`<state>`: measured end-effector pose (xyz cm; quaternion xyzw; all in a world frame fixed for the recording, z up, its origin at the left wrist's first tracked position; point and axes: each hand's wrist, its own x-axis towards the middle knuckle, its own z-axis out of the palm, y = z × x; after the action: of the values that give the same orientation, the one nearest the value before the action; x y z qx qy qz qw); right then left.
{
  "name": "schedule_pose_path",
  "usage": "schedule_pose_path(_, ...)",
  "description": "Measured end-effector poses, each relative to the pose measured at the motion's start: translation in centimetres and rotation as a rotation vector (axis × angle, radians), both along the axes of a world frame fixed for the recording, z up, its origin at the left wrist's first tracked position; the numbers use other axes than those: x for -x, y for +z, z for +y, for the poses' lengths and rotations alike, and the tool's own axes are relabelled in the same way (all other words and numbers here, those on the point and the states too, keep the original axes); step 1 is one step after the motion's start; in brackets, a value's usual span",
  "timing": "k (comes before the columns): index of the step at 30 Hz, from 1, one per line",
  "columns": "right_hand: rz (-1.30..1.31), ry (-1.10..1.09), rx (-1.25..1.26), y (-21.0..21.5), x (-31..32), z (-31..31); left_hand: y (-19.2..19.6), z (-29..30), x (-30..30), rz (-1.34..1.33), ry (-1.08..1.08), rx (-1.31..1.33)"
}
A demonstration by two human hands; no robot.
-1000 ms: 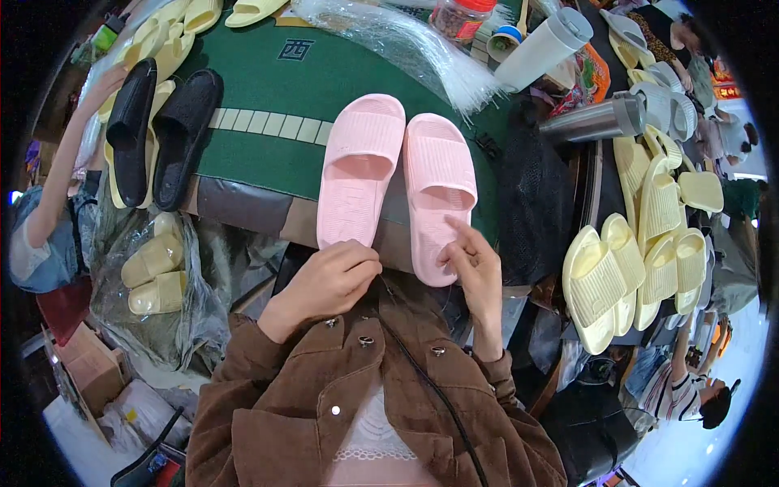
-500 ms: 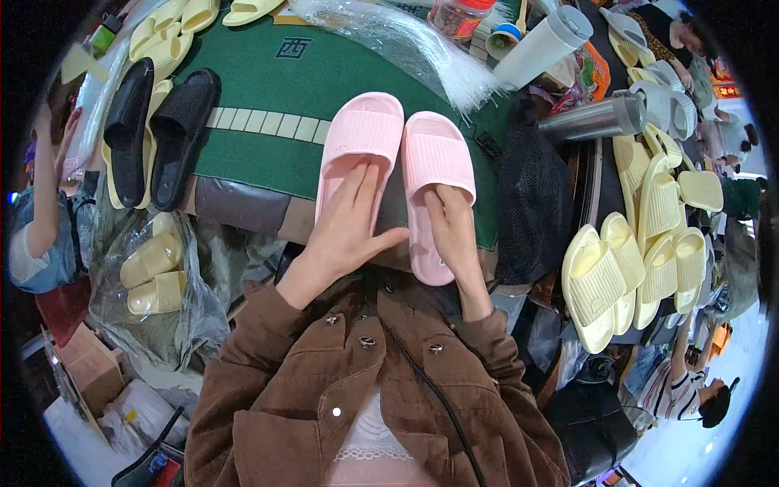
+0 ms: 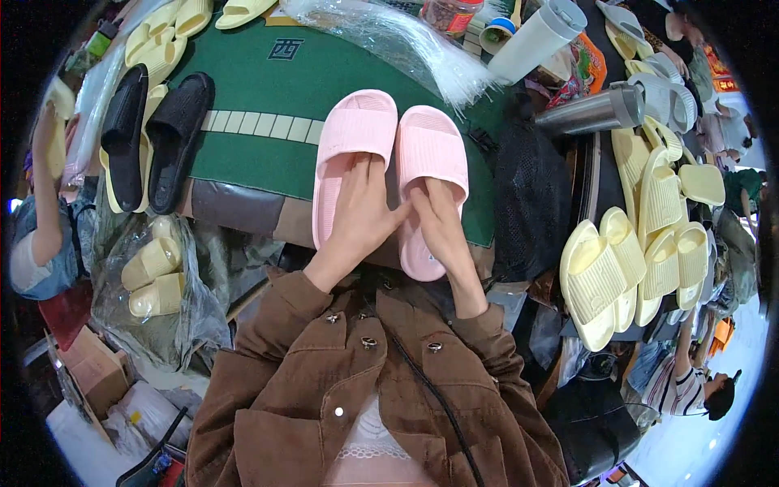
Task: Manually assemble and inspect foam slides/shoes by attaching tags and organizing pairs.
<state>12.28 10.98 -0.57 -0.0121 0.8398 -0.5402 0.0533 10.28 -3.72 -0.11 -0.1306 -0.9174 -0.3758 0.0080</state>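
A pair of pink slide slippers lies side by side on the green cloth, toes pointing away from me. My left hand point(image 3: 360, 217) has its outstretched fingers inside the left pink slipper point(image 3: 358, 128), fingertips hidden under the strap. Its thumb sticks out to the right, close to the other hand. Into the right pink slipper point(image 3: 434, 150) reach the straight fingers of my right hand point(image 3: 441, 226), their tips also covered by the strap. That hand's thumb shows at the strap's opening, on the left side.
Black slippers point(image 3: 173, 146) rest on yellow ones at the left of the green cloth point(image 3: 260, 154). Clear plastic bags point(image 3: 389, 40), a white tumbler point(image 3: 539, 39) and a steel cup point(image 3: 596, 111) lie beyond. A black mesh bag point(image 3: 531, 195) and yellow slippers point(image 3: 600, 284) are at right.
Both pink slippers have shifted slightly left. My right hand has turned and its thumb now shows nearer my left thumb; the left hand has moved slightly to the right.
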Motion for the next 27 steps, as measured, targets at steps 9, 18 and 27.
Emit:
schedule_pose_path(9,-0.063,-0.007,-0.018,0.7,-0.1,0.1,0.2,-0.1,-0.9,0.045,-0.016,0.012)
schedule_pose_path(18,-0.007,-0.014,0.089,0.9,-0.5,-0.5,-0.1,0.6,1.1,0.042,0.065,0.078)
schedule_pose_path(27,0.171,0.044,-0.079,0.9,-3.1,-3.0,-3.3,0.7,3.4,0.015,0.082,0.236)
